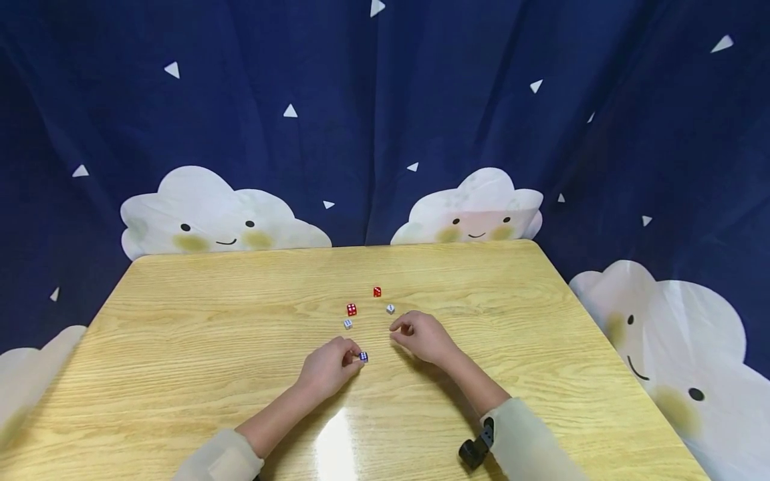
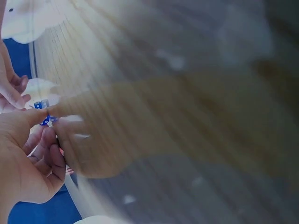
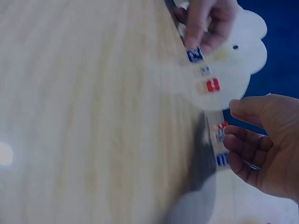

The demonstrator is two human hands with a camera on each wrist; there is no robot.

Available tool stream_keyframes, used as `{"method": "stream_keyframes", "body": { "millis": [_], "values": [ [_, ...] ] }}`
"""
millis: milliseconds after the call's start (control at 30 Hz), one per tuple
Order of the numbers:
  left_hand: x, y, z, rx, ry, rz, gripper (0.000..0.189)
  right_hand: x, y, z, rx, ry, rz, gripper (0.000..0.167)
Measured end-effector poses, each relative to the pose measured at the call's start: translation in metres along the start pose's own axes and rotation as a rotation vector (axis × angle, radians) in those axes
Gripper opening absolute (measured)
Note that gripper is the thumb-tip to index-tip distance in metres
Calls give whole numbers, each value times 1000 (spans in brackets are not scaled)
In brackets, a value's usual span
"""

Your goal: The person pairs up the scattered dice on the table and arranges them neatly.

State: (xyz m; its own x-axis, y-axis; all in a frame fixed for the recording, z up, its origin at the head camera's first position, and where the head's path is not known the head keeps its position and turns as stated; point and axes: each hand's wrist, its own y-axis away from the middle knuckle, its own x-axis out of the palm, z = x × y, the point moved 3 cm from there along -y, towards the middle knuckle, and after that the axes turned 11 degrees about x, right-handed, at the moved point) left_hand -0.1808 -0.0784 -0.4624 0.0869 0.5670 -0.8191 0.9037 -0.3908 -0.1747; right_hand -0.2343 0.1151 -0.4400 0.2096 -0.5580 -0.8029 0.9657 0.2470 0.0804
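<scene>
In the head view my left hand (image 1: pixel 327 369) pinches a blue die (image 1: pixel 363 357) between thumb and fingertips, low over the wooden table. My right hand (image 1: pixel 424 336) hovers to the right with thumb and fingers curved and apart, holding nothing. Just beyond the left hand lie a white die (image 1: pixel 347 324) and a red die (image 1: pixel 351 309). Another white die (image 1: pixel 390 309) sits by the right fingertips, and a second red die (image 1: pixel 377 292) lies farthest back. The right wrist view shows another blue die (image 3: pixel 222 159) beside the right fingers; the head view hides it.
The pale wooden table (image 1: pixel 198 321) reaches back to a dark blue curtain (image 1: pixel 337 60) printed with white clouds and triangles. A black strap device (image 1: pixel 477 446) sits at the right wrist. Light glares off the table's near part.
</scene>
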Motion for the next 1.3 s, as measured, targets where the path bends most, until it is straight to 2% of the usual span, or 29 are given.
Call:
{"method": "stream_keyframes", "body": {
  "millis": [267,567,767,1100,1300],
  "values": [
    [0,2,-1,17,5,-27,14,-23,-9,-19,66,1,-81,8],
    [1,3,0,16,-6,-31,16,-23,-18,-36,101,17,-97,13],
    [2,3,0,15,-5,-29,17,-21,-24,-42,133,-4,-58,18],
    [2,3,1,11,7,-25,17,-18,-32,-40,129,26,-16,23],
    [2,3,1,13,13,-30,16,-15,-35,-42,107,54,-24,21]
  ]
}}
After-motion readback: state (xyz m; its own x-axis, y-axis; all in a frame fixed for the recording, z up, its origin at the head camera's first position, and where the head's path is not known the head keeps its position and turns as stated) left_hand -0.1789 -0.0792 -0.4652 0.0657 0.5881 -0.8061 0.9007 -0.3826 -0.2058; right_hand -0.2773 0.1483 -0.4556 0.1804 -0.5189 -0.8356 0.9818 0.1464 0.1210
